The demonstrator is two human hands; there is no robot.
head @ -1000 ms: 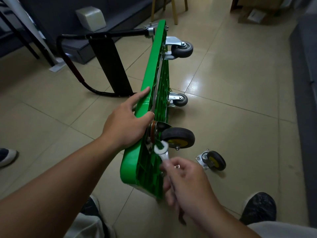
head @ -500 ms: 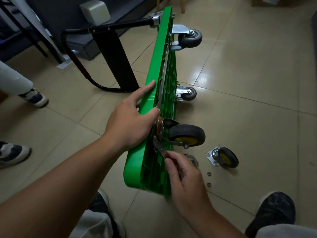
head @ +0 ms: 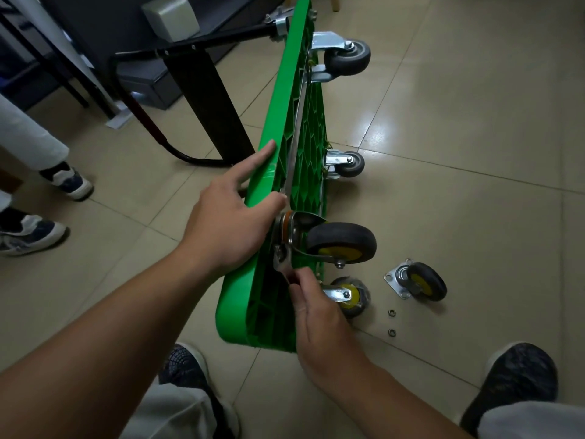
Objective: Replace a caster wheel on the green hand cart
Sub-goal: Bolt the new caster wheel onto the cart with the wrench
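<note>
**A:** How did the right hand (head: 316, 315) grip?

**B:** It pinched the shank of a wrench (head: 282, 264) between thumb and fingertips. The forearm reached in from the lower right, and the wrench head sat up against the mounting plate of the caster wheel (head: 342, 243).

**A:** And the left hand (head: 228, 229)?

**B:** It clasped the top edge of the green cart (head: 304, 122), just beside that same wheel. The thumb hooked over the rim and the forefinger lay straight along it. I could not see the other fingers behind the deck.

**A:** What had changed from a second before?

**B:** Back then the wrench head hung below the plate, clear of it, with the right hand lower. By this moment the head had gone up to the plate and the hand had closed in under the wheel. The left hand had kept its hold.

**A:** Where did the rest lie?

**B:** The cart stood on its long edge on the tiled floor (head: 459, 153), underside facing right. The black-and-yellow wheel stuck out just above the right hand. A loose caster (head: 418, 282) lay on the floor to the right, apart from the cart, with two small metal rings (head: 392, 313) near it. The black handle (head: 190, 49) stretched away on the cart's far side.
</note>
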